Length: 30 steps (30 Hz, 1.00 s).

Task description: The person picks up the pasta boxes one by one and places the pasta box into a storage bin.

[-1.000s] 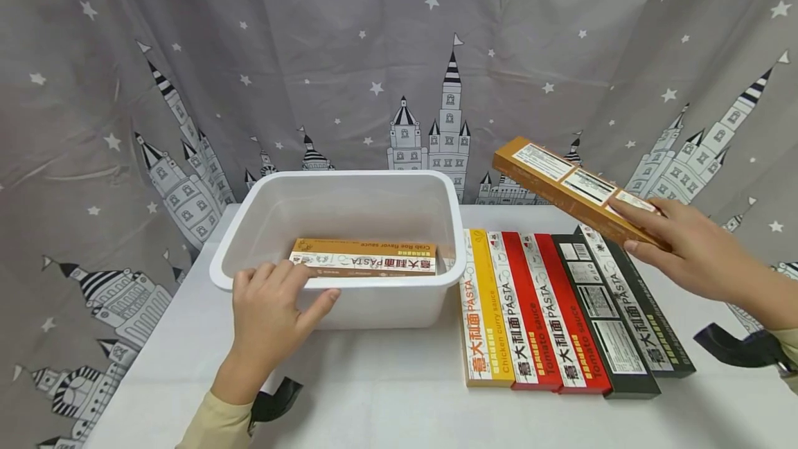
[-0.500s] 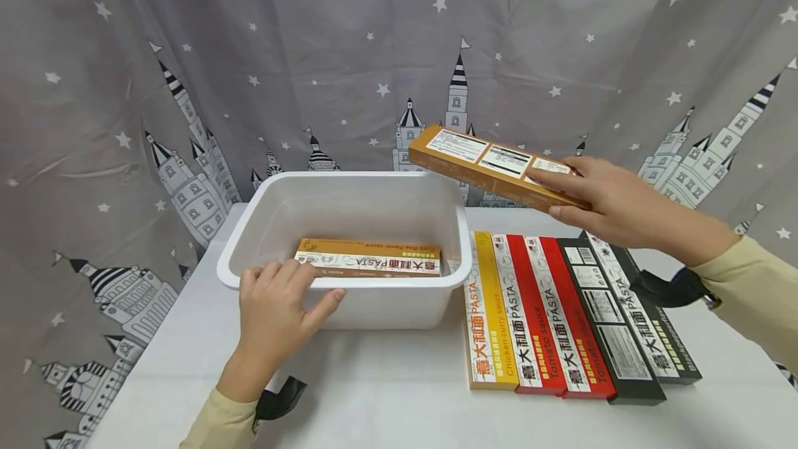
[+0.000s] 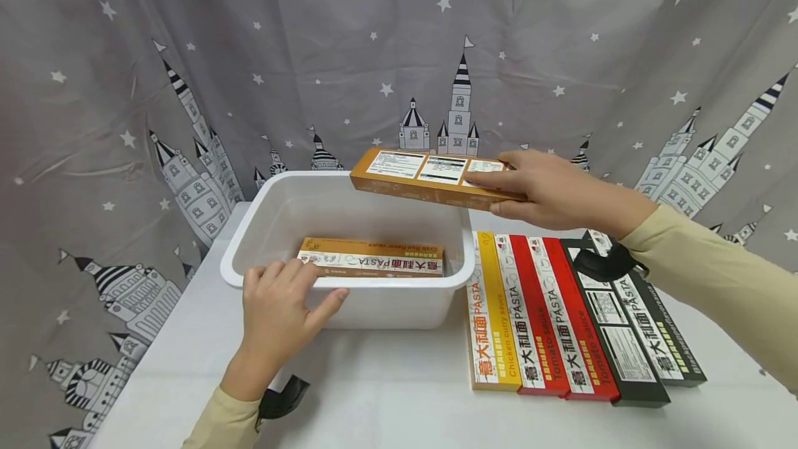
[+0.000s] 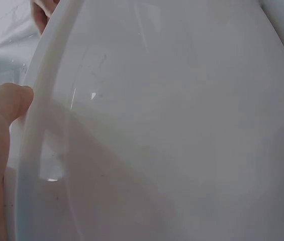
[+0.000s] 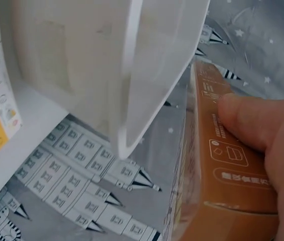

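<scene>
My right hand (image 3: 548, 186) holds an orange-brown pasta box (image 3: 408, 182) by its right end, fingers on top and thumb at the near side. White label panels face up on that box, which is above the back right of a white plastic tub (image 3: 374, 303). In the right wrist view the thumb (image 5: 247, 118) presses the box's printed side. Inside the tub lies a pasta box marked Crab Roe flavor sauce (image 3: 374, 249). My left hand (image 3: 277, 321) grips the tub's near rim, fingers over the edge and thumb outside; the left wrist view shows the thumb (image 4: 16, 98) at the rim.
Right of the tub, pasta boxes lie side by side on the white table (image 3: 386, 393): a yellow box (image 3: 495, 310), two red boxes (image 3: 564, 324) and black boxes (image 3: 630, 359). A grey castle-print curtain (image 3: 374, 40) hangs behind.
My right hand has carried the orange-brown box leftward, from above the black boxes to above the tub, and the box has levelled out. My left hand stays at the rim.
</scene>
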Motion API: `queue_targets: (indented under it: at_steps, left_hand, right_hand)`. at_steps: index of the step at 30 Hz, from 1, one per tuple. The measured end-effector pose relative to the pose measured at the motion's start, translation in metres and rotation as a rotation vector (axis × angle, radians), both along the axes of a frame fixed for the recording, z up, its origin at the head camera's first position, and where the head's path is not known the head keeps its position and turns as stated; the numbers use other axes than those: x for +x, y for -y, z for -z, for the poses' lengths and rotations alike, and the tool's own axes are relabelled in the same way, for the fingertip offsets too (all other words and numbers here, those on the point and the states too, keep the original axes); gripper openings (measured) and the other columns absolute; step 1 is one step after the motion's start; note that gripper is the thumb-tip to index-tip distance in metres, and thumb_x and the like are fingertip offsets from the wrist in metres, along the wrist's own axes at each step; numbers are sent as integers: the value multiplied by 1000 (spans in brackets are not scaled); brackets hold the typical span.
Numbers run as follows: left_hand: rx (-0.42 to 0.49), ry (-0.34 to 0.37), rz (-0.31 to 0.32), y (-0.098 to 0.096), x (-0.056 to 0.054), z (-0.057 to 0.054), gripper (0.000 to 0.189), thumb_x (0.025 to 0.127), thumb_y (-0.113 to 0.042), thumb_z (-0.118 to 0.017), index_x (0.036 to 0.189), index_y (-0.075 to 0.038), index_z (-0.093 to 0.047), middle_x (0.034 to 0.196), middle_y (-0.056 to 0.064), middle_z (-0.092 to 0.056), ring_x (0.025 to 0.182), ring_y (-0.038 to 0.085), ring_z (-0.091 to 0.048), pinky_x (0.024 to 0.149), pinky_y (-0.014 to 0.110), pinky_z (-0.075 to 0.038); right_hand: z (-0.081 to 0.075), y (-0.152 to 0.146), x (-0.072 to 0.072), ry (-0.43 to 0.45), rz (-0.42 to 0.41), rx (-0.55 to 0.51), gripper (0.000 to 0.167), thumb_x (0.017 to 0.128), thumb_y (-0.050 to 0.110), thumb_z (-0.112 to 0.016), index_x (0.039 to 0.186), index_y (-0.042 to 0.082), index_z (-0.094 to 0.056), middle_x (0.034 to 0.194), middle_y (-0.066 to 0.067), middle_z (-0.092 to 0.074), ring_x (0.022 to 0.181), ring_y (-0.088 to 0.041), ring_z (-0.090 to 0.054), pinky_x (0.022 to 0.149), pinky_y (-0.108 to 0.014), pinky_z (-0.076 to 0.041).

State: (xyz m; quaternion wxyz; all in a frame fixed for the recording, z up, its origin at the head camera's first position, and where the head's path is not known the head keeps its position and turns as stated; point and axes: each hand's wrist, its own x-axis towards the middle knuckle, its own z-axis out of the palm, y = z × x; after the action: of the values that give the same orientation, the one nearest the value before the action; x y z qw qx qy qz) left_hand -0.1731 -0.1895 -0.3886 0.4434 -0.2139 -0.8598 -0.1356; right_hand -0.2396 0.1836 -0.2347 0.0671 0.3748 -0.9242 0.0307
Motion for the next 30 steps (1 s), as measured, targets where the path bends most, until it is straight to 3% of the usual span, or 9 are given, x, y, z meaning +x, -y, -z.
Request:
queue_targets:
  at_steps: [4,10,22,30]
  left_hand:
    - [-2,4,-5,1,0,0,73,100,-70,-36,83,-7,-67,72,11,-65,67,35,-56,68,50,-34]
    - [-1,4,-1,0,0,0,72,100,-70,-35,82,-7,-65,73,10,-65,67,34,-56,68,50,-34]
    - [-2,-5,-5,-1,0,1,72,100,-71,-36,84,-7,-65,72,10,-64,68,35,-57,68,49,-34]
    - [-3,-4,-8,0,0,1,72,99,-71,-36,84,-7,-66,75,10,-66,69,35,-57,66,48,-32]
  right_hand:
    - [1,17,-10,-4,-53,6,51,96,25,-68,146,28,-57,109,-11,-62,87,-22,-52,74,-40,-42]
    - [3,48,-23,33,-78,56,48,96,29,-67,144,27,-59,122,-14,-64,96,-27,-58,79,-45,-47]
    - [12,92,-35,60,-159,115,46,94,32,-70,140,27,-63,95,-6,-63,79,-20,-52,71,-38,-43]
    - [16,116,-42,114,-139,157,47,94,31,-69,141,28,-62,105,-8,-68,87,-21,-59,75,-40,-49]
